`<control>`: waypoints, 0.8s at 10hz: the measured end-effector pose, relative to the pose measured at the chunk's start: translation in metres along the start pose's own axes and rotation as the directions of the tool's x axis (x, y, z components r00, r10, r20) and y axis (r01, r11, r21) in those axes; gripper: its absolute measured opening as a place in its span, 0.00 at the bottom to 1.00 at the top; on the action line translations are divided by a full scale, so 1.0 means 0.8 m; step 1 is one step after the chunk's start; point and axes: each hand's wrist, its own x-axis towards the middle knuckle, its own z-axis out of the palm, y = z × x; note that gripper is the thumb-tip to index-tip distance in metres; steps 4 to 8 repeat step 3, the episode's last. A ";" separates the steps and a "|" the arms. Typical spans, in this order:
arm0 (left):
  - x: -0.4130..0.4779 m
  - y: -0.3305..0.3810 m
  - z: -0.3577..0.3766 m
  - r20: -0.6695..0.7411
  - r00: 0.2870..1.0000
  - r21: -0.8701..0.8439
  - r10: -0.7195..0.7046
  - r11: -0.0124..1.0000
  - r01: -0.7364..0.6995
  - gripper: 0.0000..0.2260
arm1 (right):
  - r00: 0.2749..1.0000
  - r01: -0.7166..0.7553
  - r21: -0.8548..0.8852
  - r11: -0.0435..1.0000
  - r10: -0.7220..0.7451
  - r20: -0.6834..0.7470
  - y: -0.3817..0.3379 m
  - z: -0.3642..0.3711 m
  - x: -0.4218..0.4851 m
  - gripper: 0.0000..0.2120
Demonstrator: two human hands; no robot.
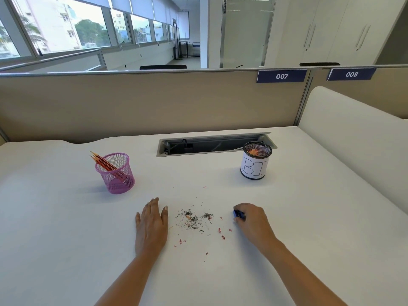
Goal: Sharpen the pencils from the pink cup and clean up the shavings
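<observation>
Desk: white, everything below rests on it
Left hand: flat, palm down, fingers straight, holding nothing, just left of the shavings
Right hand: fingers curled round the sharpener, just right of the shavings
Pink cup: mesh, upright, far left, well apart from both hands
Black cup: upright, far right, paper label reading BI
Pencils: leaning in the pink cup, points up
Shavings: scattered between the two hands
Sharpener: blue, poking out at the right hand's fingertips

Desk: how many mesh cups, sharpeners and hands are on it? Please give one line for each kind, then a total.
Mesh cups: 2 (pink cup, black cup)
Sharpeners: 1 (blue sharpener, held by the right hand)
Hands: 2 (left hand, right hand)
Total: 5
</observation>
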 end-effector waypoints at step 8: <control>-0.001 0.001 0.000 0.039 0.996 0.080 0.083 0.993 -0.086 0.24 | 0.997 0.073 0.010 0.997 -0.073 -0.013 -0.011 -0.006 -0.028 0.19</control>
